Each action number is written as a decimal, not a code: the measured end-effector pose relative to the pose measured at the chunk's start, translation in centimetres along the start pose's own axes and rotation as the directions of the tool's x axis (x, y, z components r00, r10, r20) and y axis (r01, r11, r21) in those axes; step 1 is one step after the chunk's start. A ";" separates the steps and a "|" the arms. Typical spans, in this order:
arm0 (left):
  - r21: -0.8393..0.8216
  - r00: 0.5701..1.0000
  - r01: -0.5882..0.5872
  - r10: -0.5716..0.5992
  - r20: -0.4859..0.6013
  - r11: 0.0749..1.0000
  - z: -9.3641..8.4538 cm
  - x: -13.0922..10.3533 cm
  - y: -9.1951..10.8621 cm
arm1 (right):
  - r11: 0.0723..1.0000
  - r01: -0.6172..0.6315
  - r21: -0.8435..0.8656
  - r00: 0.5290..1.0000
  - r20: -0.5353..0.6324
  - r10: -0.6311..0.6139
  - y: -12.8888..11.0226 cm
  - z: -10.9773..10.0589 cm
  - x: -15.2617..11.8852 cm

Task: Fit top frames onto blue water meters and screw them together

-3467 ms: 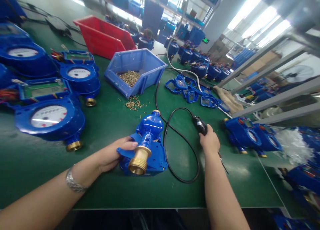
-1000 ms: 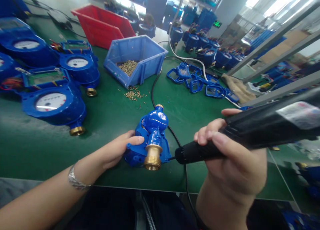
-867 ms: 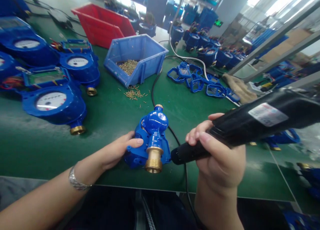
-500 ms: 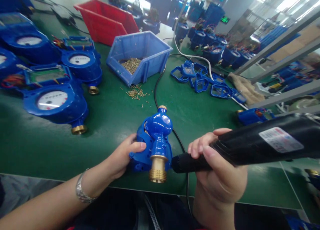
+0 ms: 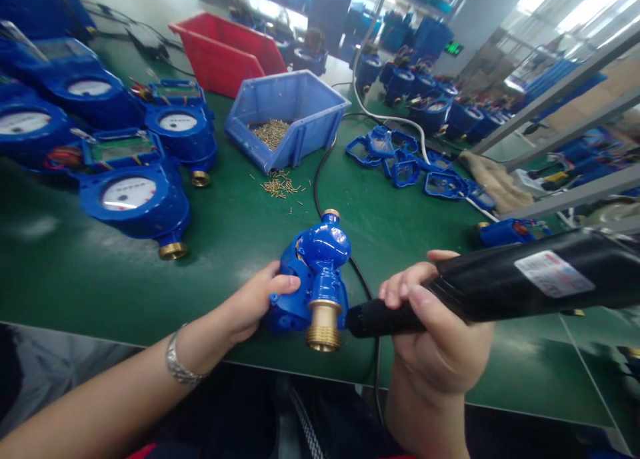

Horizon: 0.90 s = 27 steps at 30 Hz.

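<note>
A blue water meter body point(image 5: 315, 272) lies on the green table near its front edge, its brass threaded end point(image 5: 323, 324) pointing toward me. My left hand point(image 5: 253, 302) grips the meter's left side, thumb on top. My right hand point(image 5: 440, 332) is closed around a black electric screwdriver point(image 5: 500, 286). The tool lies nearly level, and its tip touches the meter's right side beside the brass end. A black cable point(image 5: 320, 179) runs from behind the meter toward the back of the table.
Several assembled blue meters with dials point(image 5: 130, 196) stand at the left. A blue bin point(image 5: 287, 122) holds small brass screws, with loose screws point(image 5: 280, 186) spilled in front. Behind it is a red bin point(image 5: 225, 52). Blue plastic frames point(image 5: 400, 162) lie at centre right.
My right hand lifted the screwdriver from the table and brought its tip against the meter's right side. My left hand kept its grip on the meter. The view drifted slightly.
</note>
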<state>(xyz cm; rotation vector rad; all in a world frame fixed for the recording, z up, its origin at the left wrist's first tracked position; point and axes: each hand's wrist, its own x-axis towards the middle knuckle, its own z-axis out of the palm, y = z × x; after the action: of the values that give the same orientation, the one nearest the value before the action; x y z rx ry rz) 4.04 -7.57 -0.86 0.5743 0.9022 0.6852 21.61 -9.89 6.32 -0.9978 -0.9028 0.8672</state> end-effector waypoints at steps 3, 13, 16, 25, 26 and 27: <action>-0.008 0.999 0.015 -0.015 0.029 1.000 -0.3 0.1 0.2 | 1.000 -0.024 0.009 0.999 0.040 0.024 -0.3 0.1 0.3; -0.038 0.998 0.035 -0.032 0.062 0.999 -1.2 0.5 0.1 | 0.975 0.060 -0.215 0.896 0.443 0.042 -7.5 -0.5 2.5; -0.038 0.994 0.032 -0.028 0.105 0.999 -1.2 0.0 0.5 | 0.876 -0.031 -0.480 0.694 0.621 0.365 -6.0 -0.7 1.2; -0.066 0.996 -0.007 0.013 0.089 0.998 -1.1 0.2 0.1 | 0.835 0.065 -0.546 0.539 0.724 0.432 -1.7 -1.2 -0.9; -0.076 0.995 -0.008 0.016 0.103 0.997 -1.1 0.3 0.0 | 0.831 0.089 -0.549 0.537 0.729 0.424 -1.8 -1.5 -0.5; -0.086 0.993 -0.006 0.016 0.120 0.996 -1.2 0.4 0.0 | 0.824 0.114 -0.555 0.530 0.736 0.423 -2.0 -1.9 -0.2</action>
<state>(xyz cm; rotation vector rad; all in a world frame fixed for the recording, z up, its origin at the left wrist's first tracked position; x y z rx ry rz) 3.18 -7.09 -1.69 0.5385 0.7540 0.6882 23.67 -11.21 7.62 -1.1583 -2.0289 1.3422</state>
